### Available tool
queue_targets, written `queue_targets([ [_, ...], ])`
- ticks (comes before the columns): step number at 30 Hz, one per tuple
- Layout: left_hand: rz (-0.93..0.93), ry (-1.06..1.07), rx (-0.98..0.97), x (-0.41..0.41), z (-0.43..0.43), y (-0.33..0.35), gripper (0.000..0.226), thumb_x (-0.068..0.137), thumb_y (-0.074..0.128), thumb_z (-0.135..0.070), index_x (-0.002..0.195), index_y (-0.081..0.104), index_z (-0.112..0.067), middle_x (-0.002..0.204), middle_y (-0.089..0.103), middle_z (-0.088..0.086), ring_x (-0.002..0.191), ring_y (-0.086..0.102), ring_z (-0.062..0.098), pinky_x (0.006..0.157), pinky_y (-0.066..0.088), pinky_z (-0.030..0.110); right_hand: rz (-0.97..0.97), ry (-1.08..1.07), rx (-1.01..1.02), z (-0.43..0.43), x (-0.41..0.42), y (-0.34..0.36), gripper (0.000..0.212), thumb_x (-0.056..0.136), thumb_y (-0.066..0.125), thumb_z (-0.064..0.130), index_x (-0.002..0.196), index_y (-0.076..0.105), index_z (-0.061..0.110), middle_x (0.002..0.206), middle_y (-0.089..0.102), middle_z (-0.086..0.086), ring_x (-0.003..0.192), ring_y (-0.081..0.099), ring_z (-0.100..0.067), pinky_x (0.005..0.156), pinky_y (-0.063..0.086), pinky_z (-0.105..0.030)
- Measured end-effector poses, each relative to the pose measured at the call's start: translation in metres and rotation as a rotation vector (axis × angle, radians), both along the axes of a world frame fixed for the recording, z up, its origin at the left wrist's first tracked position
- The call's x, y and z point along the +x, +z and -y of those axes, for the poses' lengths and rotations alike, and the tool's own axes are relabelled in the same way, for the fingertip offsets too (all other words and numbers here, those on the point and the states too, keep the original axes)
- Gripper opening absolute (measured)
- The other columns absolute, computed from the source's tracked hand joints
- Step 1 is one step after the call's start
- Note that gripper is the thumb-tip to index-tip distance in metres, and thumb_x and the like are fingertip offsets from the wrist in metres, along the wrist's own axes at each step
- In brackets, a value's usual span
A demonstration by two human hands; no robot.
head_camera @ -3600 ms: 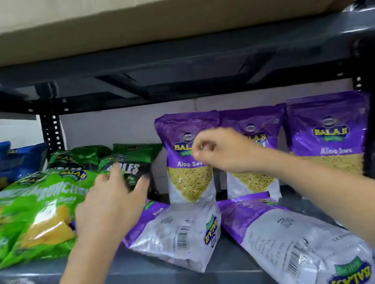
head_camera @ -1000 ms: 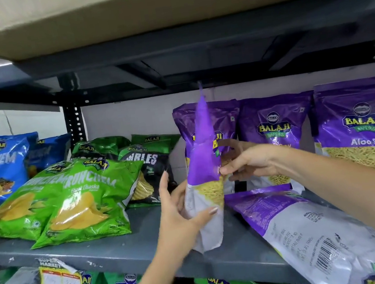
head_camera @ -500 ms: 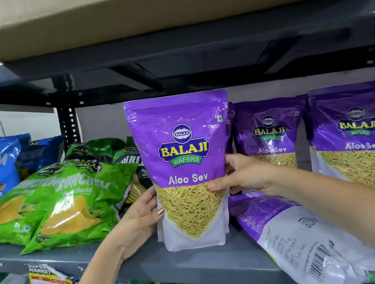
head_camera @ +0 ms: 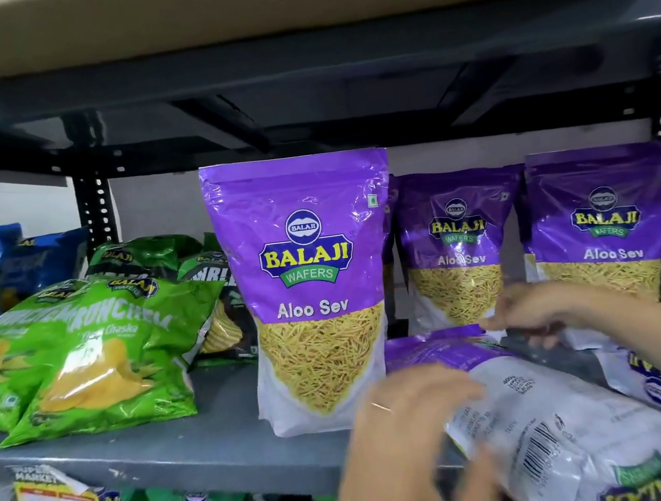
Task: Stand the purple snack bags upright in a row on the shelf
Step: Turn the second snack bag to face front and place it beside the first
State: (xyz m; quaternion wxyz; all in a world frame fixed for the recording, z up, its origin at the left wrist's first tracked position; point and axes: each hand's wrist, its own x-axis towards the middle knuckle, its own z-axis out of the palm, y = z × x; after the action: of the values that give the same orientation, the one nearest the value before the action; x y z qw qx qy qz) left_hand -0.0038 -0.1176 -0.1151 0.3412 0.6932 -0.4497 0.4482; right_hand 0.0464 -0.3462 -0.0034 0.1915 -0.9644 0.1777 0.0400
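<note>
Your right hand [head_camera: 539, 313] pinched the flat bag's [head_camera: 553, 422] purple top edge; your left hand [head_camera: 417, 411] was blurred, grip unclear. Front bag [head_camera: 311, 295] stood free.

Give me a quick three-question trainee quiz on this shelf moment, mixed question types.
1. True or false: the front Aloo Sev bag stands upright on the shelf with no hand on it.
2. Multiple choice: the flat bag lies with which side up? A) front logo side B) back side with barcode C) it is standing on its edge
3. Fill in: the right hand is at the flat bag's ____ end, while the blurred left hand is over its near edge.

Key: 1 true; 2 B; 3 purple top
</note>
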Motion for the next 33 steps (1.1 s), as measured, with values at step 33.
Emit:
queue_targets([
  [33, 0.356, 0.336, 0.537, 0.016, 0.027, 0.01, 0.054, 0.095, 0.044, -0.058, 0.137, 0.053, -0.025, 0.159, 0.036, 0.001, 0.149, 0.026, 0.024, 0.11, 0.032, 0.064, 1.298, 0.247, 1.354, 0.005, -0.042, 0.024, 0.007, 0.089, 0.059, 0.012, 0.095, 0.063, 0.016, 0.067, 0.075, 0.009, 0.059, 0.068, -0.003, 0.058, 0.056, -0.022],
])
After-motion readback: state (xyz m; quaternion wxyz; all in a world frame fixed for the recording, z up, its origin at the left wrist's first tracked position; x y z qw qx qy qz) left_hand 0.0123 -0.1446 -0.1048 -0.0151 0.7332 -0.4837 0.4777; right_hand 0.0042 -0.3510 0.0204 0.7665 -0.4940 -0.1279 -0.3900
